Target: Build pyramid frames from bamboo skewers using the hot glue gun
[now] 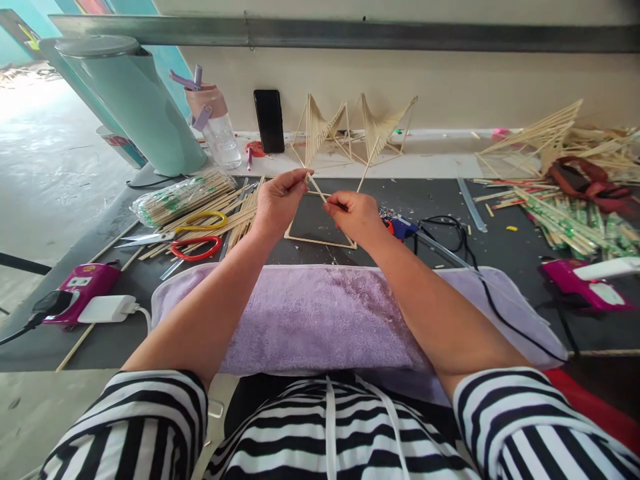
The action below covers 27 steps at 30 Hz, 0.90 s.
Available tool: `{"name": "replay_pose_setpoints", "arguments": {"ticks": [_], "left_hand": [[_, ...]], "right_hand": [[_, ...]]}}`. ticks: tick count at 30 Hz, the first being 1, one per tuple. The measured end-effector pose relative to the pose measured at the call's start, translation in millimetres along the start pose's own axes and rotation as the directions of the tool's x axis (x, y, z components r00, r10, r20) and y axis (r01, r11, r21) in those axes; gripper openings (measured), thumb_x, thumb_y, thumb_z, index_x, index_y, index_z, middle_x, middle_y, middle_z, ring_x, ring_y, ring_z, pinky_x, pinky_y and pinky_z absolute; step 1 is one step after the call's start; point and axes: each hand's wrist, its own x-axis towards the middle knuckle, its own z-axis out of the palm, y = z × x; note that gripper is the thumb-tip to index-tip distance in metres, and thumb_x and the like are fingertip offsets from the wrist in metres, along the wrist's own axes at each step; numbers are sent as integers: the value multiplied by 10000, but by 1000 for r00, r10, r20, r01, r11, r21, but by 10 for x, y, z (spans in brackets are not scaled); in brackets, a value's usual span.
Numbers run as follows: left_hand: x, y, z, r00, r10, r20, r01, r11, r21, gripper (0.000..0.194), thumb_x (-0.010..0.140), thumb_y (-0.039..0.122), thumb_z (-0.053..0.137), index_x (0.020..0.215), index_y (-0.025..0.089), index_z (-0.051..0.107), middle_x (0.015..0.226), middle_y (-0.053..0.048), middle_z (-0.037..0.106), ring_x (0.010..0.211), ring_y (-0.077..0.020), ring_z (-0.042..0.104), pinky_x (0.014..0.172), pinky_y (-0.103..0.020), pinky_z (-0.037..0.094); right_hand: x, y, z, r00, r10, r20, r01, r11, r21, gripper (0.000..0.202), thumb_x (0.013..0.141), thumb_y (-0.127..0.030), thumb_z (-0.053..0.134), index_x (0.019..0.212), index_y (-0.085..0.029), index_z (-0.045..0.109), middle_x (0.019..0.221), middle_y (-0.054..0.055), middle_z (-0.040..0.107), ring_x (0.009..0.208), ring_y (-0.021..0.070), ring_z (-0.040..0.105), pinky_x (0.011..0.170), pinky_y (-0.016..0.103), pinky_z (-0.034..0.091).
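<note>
Close together above the dark table, both my hands are closed on thin wooden sticks. My left hand pinches the upper end of a short pale stick. At that stick's lower end are the bent fingers of my right hand. Another stick slants up from behind my right hand; whether it is joined to the first is hidden. Below my hands a four-sided stick frame lies flat, partly covered by them. A blue glue gun lies just right of my right hand.
Scissors and loose sticks lie left, by a bagged stick bundle. Behind stand two stick models, a phone, a bottle and a green jug. A purple towel covers the front edge. Cables run right.
</note>
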Motion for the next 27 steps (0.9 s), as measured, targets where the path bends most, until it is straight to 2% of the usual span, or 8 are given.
{"name": "replay_pose_setpoints", "arguments": {"ticks": [7,10,17,27], "left_hand": [[31,-17,5,999,-35,29,36,999,-34,177,784,226,665,933,218,760,812,-2,739,781,-145,671,733,-260,538],[63,-24,23,996,-85,32,88,989,-117,124,800,254,663,879,213,749,753,-2,718,716,-126,654,685,-250,530],[129,-2,-1,976,-181,123,212,922,-323,33,736,225,727,721,198,714,670,20,676,582,-77,582,613,-223,495],[144,-48,-10,992,-99,80,118,952,-281,48,718,182,734,676,197,716,664,31,675,675,-95,623,667,-241,498]], "right_hand": [[-5,-25,-10,1000,-7,4,7,1000,-6,154,834,-265,594,744,-169,673,684,20,618,719,156,574,661,261,388],[-6,-41,-16,1000,-4,-2,4,1000,-2,159,836,-257,593,728,-166,666,675,16,605,704,149,563,663,260,378],[2,-18,-5,1000,-8,6,7,1000,28,169,838,-260,585,719,-161,652,632,-1,559,649,131,517,635,253,353],[-1,-7,14,999,-37,-23,38,998,44,159,834,-245,588,712,-159,644,622,-8,545,642,127,504,641,258,345]]}}
